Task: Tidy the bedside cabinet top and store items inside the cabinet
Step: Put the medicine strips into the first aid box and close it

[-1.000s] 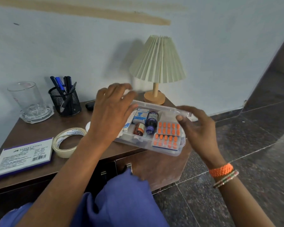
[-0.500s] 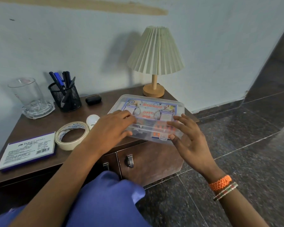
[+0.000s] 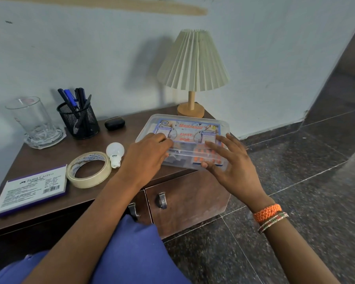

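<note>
Both hands, left hand [image 3: 150, 154] and right hand [image 3: 228, 162], fingers spread flat | pressed first-aid box [image 3: 184, 128] lid | risk: box overhung tabletop [image 3: 55, 152] edge, uneven push could tip it

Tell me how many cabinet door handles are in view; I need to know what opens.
2: one handle on the right door, another handle on the left door, partly hidden by blue cloth.

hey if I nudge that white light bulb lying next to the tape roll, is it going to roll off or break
The light bulb lies on its side on the cabinet top, and its rounded globe would probably roll, likely curving because the base is narrower. The masking tape roll beside it may stop it toward the left. It looks light, and could crack if it dropped to the stone floor.
</note>
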Tool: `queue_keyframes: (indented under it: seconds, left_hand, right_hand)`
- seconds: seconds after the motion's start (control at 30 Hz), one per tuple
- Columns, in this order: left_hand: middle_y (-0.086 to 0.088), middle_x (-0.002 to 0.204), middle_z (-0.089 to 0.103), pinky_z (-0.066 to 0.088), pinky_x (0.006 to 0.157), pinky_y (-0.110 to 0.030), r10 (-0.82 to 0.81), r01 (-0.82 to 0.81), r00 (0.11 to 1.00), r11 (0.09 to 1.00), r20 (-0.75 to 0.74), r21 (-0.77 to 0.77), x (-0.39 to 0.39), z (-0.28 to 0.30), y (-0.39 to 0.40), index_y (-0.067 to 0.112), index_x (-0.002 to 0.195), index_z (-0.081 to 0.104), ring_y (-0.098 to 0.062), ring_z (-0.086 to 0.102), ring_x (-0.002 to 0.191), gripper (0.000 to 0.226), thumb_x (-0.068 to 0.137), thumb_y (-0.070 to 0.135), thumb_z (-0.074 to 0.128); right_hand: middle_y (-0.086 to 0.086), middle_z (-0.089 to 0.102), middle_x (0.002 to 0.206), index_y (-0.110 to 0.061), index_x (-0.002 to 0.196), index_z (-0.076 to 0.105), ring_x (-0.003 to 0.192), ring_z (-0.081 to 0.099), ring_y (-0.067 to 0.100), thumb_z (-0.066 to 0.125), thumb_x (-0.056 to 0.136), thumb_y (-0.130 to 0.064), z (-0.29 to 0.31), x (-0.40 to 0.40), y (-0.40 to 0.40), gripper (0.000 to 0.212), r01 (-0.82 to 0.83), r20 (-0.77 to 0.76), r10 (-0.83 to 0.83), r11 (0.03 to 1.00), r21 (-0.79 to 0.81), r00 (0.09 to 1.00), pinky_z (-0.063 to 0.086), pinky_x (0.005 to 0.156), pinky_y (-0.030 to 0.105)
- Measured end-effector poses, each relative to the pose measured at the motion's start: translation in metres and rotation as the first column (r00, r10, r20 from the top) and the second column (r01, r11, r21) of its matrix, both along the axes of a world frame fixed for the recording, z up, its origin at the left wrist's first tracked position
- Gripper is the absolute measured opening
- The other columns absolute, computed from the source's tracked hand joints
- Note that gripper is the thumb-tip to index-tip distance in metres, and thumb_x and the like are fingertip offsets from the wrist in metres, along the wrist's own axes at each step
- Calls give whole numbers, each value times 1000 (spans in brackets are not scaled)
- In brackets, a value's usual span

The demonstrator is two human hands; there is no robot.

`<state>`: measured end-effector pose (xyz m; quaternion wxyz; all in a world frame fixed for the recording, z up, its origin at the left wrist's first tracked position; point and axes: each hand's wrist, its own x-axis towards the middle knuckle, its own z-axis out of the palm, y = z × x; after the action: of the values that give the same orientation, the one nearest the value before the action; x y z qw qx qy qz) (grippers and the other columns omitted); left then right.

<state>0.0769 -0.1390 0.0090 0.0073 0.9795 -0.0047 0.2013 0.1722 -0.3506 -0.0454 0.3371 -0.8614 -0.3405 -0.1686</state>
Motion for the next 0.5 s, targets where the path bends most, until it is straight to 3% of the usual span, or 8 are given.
queue_keyframes:
  seconds: [0.37, 0.5]
  left_hand:
    - [0, 123, 59, 51, 74, -34, 12, -12, 1000, 1000, -16, 10, 2, 0, -7, 21, 121, 57, -20, 54, 113, 31, 90, 20, 58]
    - [-1, 124, 59, 51, 78, -35, 4, -4, 1000, 1000, -29, -15, 2, 1, -6, 21, 122, 57, -20, 54, 114, 31, 91, 22, 56]
  right_hand:
    - [-3, 50, 141, -31, 127, 58, 142, 26, 13, 69, 80, -43, -3, 1, 1, 50, 20, -17, -19, 998, 51, 1000, 27, 103, 25]
    - [0, 56, 135, -27, 125, 61, 138, 35, 20, 73, 81, -33, -8, -1, 4, 46, 55, 64, -59, 996, 64, 996, 45, 95, 37]
